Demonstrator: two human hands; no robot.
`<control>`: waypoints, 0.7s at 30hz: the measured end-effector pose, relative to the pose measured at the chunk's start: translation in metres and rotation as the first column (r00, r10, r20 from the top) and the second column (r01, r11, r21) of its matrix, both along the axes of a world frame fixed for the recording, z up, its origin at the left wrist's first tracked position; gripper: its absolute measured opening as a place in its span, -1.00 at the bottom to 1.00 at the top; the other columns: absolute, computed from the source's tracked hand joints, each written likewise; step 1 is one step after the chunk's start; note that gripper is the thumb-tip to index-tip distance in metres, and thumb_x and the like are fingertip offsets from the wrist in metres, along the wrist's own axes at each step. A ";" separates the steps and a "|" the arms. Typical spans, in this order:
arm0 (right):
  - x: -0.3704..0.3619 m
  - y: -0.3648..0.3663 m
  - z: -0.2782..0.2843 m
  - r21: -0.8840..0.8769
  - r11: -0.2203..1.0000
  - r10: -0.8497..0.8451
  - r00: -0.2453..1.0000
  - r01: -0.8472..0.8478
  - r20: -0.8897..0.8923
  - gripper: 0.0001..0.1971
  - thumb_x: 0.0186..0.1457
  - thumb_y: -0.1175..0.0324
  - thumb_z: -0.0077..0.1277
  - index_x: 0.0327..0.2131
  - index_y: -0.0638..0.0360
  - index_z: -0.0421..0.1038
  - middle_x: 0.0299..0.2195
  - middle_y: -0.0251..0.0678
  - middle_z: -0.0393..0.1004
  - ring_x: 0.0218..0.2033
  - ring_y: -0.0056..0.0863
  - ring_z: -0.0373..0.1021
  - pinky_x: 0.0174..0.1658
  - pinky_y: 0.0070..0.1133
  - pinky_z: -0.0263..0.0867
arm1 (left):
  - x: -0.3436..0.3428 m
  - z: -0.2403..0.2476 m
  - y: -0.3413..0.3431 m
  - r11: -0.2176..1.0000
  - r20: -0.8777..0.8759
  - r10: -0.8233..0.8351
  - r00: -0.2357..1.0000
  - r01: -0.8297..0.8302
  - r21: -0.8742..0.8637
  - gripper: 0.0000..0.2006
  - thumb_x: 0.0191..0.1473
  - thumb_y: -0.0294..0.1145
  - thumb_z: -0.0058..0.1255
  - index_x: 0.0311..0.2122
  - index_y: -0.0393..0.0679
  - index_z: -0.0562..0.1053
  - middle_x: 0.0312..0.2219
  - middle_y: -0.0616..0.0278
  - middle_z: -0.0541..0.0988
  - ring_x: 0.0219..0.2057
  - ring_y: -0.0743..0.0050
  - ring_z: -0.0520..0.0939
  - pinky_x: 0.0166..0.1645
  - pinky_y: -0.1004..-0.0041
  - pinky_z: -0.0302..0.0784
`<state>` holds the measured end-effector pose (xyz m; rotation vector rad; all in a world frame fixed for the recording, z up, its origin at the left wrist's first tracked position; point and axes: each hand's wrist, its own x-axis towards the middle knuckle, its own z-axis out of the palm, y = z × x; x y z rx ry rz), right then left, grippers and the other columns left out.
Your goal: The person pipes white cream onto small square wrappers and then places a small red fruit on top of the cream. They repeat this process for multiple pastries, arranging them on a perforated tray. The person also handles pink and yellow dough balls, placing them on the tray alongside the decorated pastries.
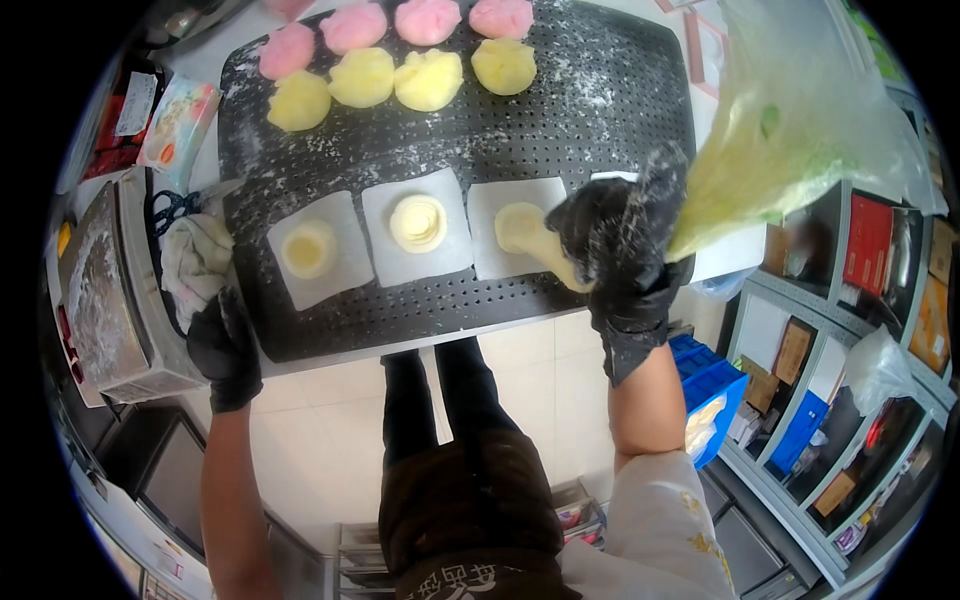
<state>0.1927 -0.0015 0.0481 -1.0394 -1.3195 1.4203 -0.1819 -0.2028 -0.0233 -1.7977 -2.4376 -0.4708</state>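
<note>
My right hand (630, 240), in a black floury glove, is closed round a piping bag (780, 130). The bag's narrow end (560, 255) points left over a pale cream round (519, 228) on a white paper square. Left of it, a ringed cream mound (418, 223) sits on the middle paper (385, 262). A flatter cream round (309, 249) lies on the left paper (325, 290). My left hand (224, 350), also black-gloved, rests at the left front corner of the black perforated tray (400, 325), beside a crumpled cloth (195, 262); it seems to hold nothing, fingers extended.
Several pink dough pieces (428, 20) and yellow ones (428, 80) line the tray's far side. Black-handled scissors (172, 208), a printed packet (180, 130) and a floury metal box (110, 290) stand left. A blue crate (712, 385) and shelving (790, 355) are at right.
</note>
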 end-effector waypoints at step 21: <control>-0.021 0.012 0.006 0.023 0.987 -0.159 0.987 0.160 -0.021 -0.53 0.25 -0.07 -0.02 -0.56 0.11 0.37 -0.67 -0.25 0.40 -0.68 -0.46 0.30 -0.44 -0.44 0.34 | 0.000 -0.001 -0.001 0.999 0.017 0.046 0.999 -0.046 -0.026 -0.75 0.29 -0.35 -0.04 -0.32 -0.24 0.60 -0.49 -0.04 0.62 -0.46 0.01 0.63 -0.34 0.25 0.49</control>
